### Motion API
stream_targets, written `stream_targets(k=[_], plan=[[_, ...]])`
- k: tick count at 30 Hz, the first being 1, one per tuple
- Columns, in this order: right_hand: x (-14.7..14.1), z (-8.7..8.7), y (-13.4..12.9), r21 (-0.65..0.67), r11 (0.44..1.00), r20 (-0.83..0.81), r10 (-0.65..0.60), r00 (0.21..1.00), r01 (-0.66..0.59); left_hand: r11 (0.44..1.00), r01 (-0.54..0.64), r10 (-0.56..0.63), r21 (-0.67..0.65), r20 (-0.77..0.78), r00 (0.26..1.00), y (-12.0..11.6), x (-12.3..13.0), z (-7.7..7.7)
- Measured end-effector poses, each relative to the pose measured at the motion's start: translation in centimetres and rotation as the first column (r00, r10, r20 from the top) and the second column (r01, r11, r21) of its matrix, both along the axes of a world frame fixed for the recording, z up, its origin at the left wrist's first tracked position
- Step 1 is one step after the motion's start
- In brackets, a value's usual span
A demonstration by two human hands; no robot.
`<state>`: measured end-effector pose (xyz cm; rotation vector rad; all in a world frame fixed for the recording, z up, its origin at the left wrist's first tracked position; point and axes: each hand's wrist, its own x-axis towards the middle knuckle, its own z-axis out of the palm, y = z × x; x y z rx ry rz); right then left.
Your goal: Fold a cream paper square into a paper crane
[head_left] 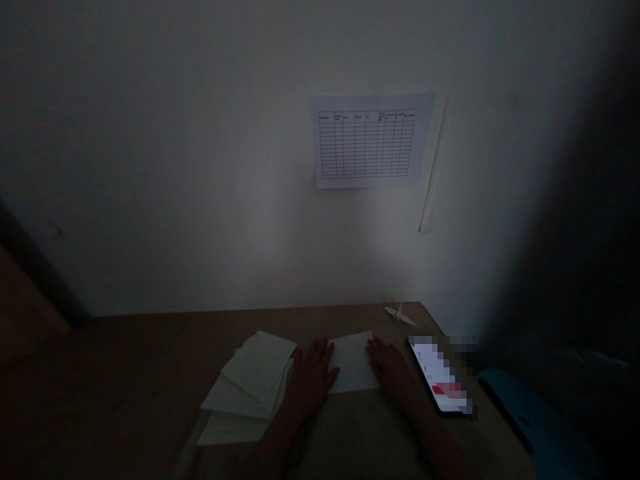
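Observation:
A white sheet of paper (pixel 353 363) lies flat on the brown table between my two hands. My left hand (pixel 314 375) rests at its left edge, palm down with the fingers spread. At the right edge of the sheet, my right hand (pixel 387 363) lies with its fingers stretched out over the paper. Left of my left hand is a loose, overlapping pile of white papers (pixel 255 373); my left wrist is close to its right side. Neither hand grips anything.
A phone with a lit screen (pixel 440 377) lies right of my right arm. Behind it, a small pale object (pixel 400 316) sits near the table's (pixel 140 373) back edge. A printed table sheet (pixel 367 143) hangs on the wall. A blue object (pixel 540 420) stands at lower right.

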<state>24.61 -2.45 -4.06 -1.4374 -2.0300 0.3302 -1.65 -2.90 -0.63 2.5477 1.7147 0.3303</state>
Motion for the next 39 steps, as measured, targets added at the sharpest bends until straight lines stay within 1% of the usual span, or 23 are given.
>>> stream_targets(k=[3,6,8,9,11,13,16,20,26,32,39], plan=[[0.8,0.1,0.3,0.028,0.998,-0.095,0.06,0.994,-0.058,0.997,0.079,-0.078,-0.01,0.082,0.994,0.3,-0.5,0.1],[1.4,0.1,0.5,0.044,0.996,-0.16,0.087,0.983,-0.081,0.996,0.084,-0.089,0.035,0.16,0.983,0.5,-0.8,0.1],[1.5,0.1,0.6,0.045,0.995,-0.201,0.095,0.975,-0.087,0.993,0.108,-0.117,0.054,0.202,0.972,0.5,-0.9,0.2],[1.5,0.1,0.5,0.048,0.994,-0.217,0.102,0.971,-0.094,0.991,0.128,-0.134,0.04,0.221,0.966,0.5,-1.0,0.3],[1.5,0.2,0.4,0.058,0.992,-0.233,0.123,0.965,-0.112,0.986,0.164,-0.15,-0.034,0.249,0.957,0.3,-1.0,0.7],[1.3,0.5,0.1,0.064,0.99,-0.231,0.139,0.963,-0.128,0.979,0.172,-0.138,-0.105,0.273,0.952,0.1,-1.1,1.2],[1.1,1.3,-0.4,0.031,0.99,-0.204,0.14,0.969,-0.136,0.972,0.179,-0.13,-0.151,0.287,0.949,-0.1,-1.2,1.8],[1.1,2.2,-0.9,-0.048,0.988,-0.169,0.136,0.976,-0.145,0.966,0.199,-0.151,-0.166,0.266,0.952,-0.2,-1.2,2.1],[1.4,2.4,-0.9,-0.11,0.972,-0.146,0.189,0.971,-0.205,0.965,0.202,-0.154,-0.165,0.263,0.952,-0.4,-1.2,2.2],[1.3,2.6,-1.1,-0.074,0.97,-0.158,0.22,0.963,-0.234,0.967,0.199,-0.153,-0.157,0.266,0.952,-0.5,-1.2,2.2],[1.5,1.7,-0.8,-0.032,0.964,-0.132,0.257,0.957,-0.263,0.966,0.234,-0.195,-0.113,0.277,0.941,-0.3,-1.4,1.9]])
